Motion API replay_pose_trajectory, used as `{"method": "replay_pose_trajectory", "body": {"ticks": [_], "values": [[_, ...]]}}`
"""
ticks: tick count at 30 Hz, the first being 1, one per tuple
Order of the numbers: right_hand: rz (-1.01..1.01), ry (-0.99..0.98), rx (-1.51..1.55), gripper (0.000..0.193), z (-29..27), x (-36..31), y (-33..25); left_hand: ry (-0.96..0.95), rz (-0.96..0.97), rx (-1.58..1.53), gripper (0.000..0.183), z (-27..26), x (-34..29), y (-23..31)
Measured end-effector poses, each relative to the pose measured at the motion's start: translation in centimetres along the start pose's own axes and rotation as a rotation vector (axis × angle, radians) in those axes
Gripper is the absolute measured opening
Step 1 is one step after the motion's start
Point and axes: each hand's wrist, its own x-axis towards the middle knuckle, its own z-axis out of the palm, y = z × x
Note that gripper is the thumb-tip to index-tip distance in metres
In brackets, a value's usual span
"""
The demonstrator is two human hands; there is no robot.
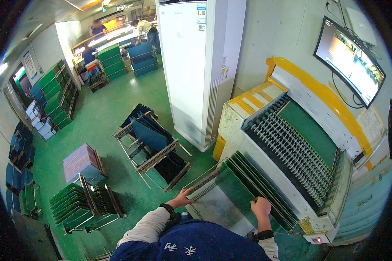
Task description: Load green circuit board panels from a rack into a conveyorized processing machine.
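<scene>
In front of me stands a slotted metal rack (203,184) with several thin green panels (265,191) upright in it, leaning in a row. My left hand (181,199) is closed around the near left end of the rack's slotted rail. On the right, the fingers of my right hand (261,206) are curled closed at the top edge of the nearest green panel (237,185), which looks partly see-through. Just beyond the rack is a roller machine (287,152), with another green board (309,126) lying behind its rows of rollers.
A tall white cabinet unit (191,65) stands ahead. Left of it, a rack of dark blue panels (150,135) is on the green floor, beside a rack of green panels (74,202) and a pinkish stack (83,163). A monitor (350,61) hangs at right. People work far off.
</scene>
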Motion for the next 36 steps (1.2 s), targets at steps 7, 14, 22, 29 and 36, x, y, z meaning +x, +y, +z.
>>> {"method": "replay_pose_trajectory", "body": {"ticks": [7,14,22,29,36], "values": [[-0.044,0.064,-0.004,0.034,0.4,0.4,0.2,0.005,0.021,-0.011,0.096,0.1,0.1,-1.1],[-0.023,-0.019,0.038,0.042,-1.7,1.1,0.2,-0.006,-0.001,0.033,0.094,-0.3,0.4,-0.4],[-0.160,0.033,0.123,0.028,-0.8,-2.4,0.3,0.001,-0.037,0.010,0.095,0.0,0.5,0.8],[-0.170,0.096,0.110,0.032,-12.3,-5.0,-0.3,0.062,0.007,-0.032,0.096,0.2,0.8,-0.9],[-0.008,0.183,0.202,0.037,-19.3,-7.4,5.1,0.057,0.030,0.015,0.097,0.3,1.0,-0.7]]}}
